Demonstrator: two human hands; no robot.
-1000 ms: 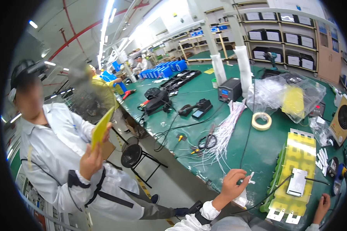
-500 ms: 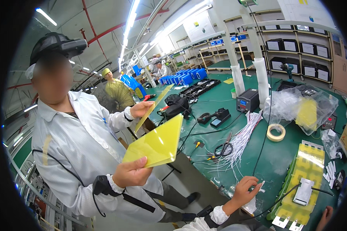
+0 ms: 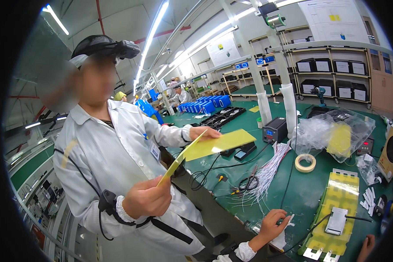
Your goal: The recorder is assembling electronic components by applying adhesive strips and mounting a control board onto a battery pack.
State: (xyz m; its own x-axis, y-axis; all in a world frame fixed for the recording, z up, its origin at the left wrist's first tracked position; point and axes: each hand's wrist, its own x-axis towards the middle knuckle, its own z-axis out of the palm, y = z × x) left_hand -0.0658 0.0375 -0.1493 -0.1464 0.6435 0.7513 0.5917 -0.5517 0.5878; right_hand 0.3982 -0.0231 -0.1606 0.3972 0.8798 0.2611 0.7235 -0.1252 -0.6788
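Observation:
My left hand [image 3: 271,226] is at the table's near edge, fingers closed in a pinch on a small white strip [image 3: 290,219]. Only part of my right hand [image 3: 367,247] shows, at the lower right, its fingers mostly hidden. Between them lies a long green block with a yellow sheet on top [image 3: 335,198] and metal tabs at both ends. A flat silver module [image 3: 336,221] with black cables rests on it. To the left a co-worker in a white coat [image 3: 113,153] holds yellow sheets [image 3: 220,144], some in each hand.
Scissors [image 3: 248,183] lie by a bundle of white wires [image 3: 270,172]. Beyond are a roll of tape [image 3: 305,163], a soldering station [image 3: 275,129] and plastic bags [image 3: 312,135]. White strips [image 3: 368,201] lie right of the block. Shelves [image 3: 332,78] with black boxes stand behind.
The co-worker has turned and brought the yellow sheets over toward the table, tilting the near one upright. My view has shifted slightly; my left hand keeps its pinch by the edge.

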